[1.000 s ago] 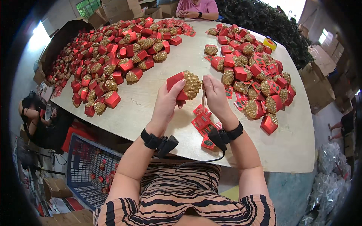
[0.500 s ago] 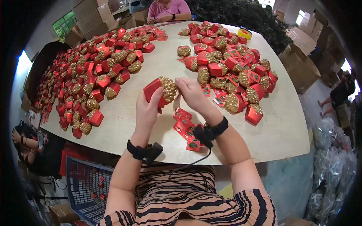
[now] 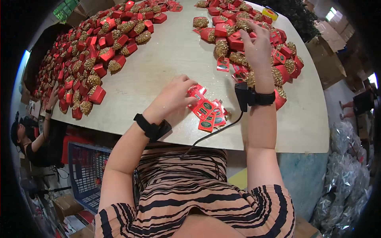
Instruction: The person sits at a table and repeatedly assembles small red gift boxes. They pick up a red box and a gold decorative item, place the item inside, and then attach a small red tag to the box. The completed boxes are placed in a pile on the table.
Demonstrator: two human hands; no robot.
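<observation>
My left hand (image 3: 173, 98) is at a small heap of red printed tags (image 3: 206, 109) near the table's front edge, its thumb and fingers closed on the tags at the heap's left side. Farther right, my right hand (image 3: 258, 49) reaches over a pile of gold pinecone-shaped ornaments with red faceted bases. Its fingers are spread and curved, with a gold cone (image 3: 242, 25) just beyond the fingertips and a red base (image 3: 235, 41) beside them. Whether the fingertips touch either is unclear. A single red tag (image 3: 223, 64) lies at the pile's near left edge.
A larger heap of similar ornaments (image 3: 95, 80) covers the table's left side. A yellow tape roll (image 3: 270, 14) is at the far right. Below the table's left edge stands a blue plastic basket (image 3: 85, 174). Another person's arm (image 3: 48, 107) reaches to the left heap.
The ornament has left my left hand, which has moved down to the tags. My right hand has swung right and away, over the right pile. The view has tilted down.
</observation>
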